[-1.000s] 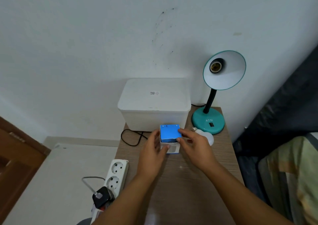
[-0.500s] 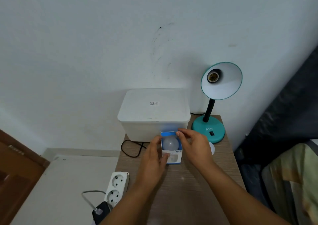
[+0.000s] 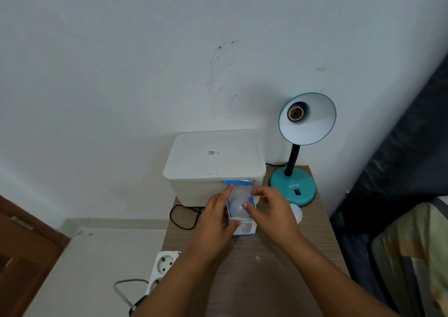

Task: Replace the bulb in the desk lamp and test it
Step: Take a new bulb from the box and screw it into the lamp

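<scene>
The small blue-and-white bulb box (image 3: 242, 227) stood open on the wooden table (image 3: 254, 268), just in front of the white lidded storage box (image 3: 213, 164), which serves here as the landmark. Its blue top flap (image 3: 238, 182) was folded back against the storage box's front wall, and the rounded white dome of the new bulb (image 3: 237, 207) showed in the opening.

The left hand (image 3: 215, 222) gripped the bulb box from its left side: the thumb lay curled across the lower front face, and the fingers reached up along the side toward the flap. The right hand (image 3: 271, 210) was at the box's right side, fingers loosely curled and spread, the thumb tip touching the bulb's dome. Whether the other fingers had actually closed on the bulb could not be told.

To the right of the storage box stood the teal desk lamp (image 3: 293, 188), its round base on the table's back right corner and its shade tilted toward the camera, with the socket (image 3: 295, 113) showing bare brass. In front of the lamp base, partly hidden behind the right hand, another white bulb (image 3: 297, 213) lay on the table.

A black cable (image 3: 181, 219) looped on the table in front of the storage box's left corner. Farther forward and left of the storage box, a white power strip (image 3: 162, 268) hung over the table's edge.
</scene>
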A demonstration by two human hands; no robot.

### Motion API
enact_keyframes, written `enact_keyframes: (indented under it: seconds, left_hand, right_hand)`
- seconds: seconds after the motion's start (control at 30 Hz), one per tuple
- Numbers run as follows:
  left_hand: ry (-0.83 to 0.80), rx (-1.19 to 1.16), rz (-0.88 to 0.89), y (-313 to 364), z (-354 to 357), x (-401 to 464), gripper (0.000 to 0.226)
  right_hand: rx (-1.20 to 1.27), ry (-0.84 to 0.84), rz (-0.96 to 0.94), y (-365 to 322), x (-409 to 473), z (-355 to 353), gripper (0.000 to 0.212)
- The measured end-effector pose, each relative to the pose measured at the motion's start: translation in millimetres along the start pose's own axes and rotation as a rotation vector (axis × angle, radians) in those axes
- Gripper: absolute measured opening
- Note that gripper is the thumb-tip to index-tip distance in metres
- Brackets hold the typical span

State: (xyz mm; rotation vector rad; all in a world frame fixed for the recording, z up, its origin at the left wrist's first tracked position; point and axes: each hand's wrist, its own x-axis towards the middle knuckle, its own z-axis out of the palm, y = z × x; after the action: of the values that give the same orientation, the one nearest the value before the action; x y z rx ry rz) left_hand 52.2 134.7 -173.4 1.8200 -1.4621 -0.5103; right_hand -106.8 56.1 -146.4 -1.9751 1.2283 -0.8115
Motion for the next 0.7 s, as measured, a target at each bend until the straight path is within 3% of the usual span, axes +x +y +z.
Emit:
enact_keyframes:
  seconds: [0.37,0.57,0.7]
  left_hand:
    - [-0.020,0.033,0.023,-6.9,-5.3,5.2,0.091]
    - [-0.020,0.069,0.045,-7.9,-6.3,6.4,0.094]
    - [-0.032,0.085,0.052,-7.6,-7.8,7.5,0.096]
  right_hand:
    - [-0.210,-0.260,0.077,14.5,14.5,8.3,0.075]
    - [-0.297,-0.304,0.134,-1.9,26.3,9.0,0.069]
    - [-0.343,-0.300,0.173,-16.7,29.9,7.4,0.052]
